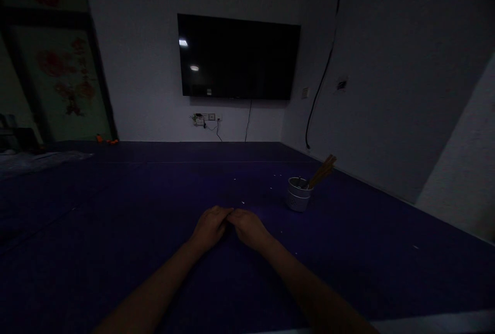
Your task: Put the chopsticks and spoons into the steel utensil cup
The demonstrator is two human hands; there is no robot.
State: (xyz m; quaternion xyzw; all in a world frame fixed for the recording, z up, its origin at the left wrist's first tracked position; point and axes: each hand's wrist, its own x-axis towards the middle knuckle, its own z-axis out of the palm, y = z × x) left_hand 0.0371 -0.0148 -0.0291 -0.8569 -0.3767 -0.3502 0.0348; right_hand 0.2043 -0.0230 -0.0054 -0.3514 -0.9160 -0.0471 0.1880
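Both hands meet at the middle of the dark blue surface, fingertips touching or nearly so. My left hand is closed, with its fingers curled down and its thumb toward the right hand. Closed in the same way, my right hand rests against it from the right. Whatever lies between the fingers is hidden by the hands and the dim light. A light-coloured perforated cup stands to the right of my right hand. Several brown sticks lean out of it to the right, beside some darker thin items.
Small white scraps are scattered near the hands and cup. A crumpled clear plastic sheet lies at the far left, with small orange objects near the door. A television hangs on the back wall; a black cable runs down the right wall.
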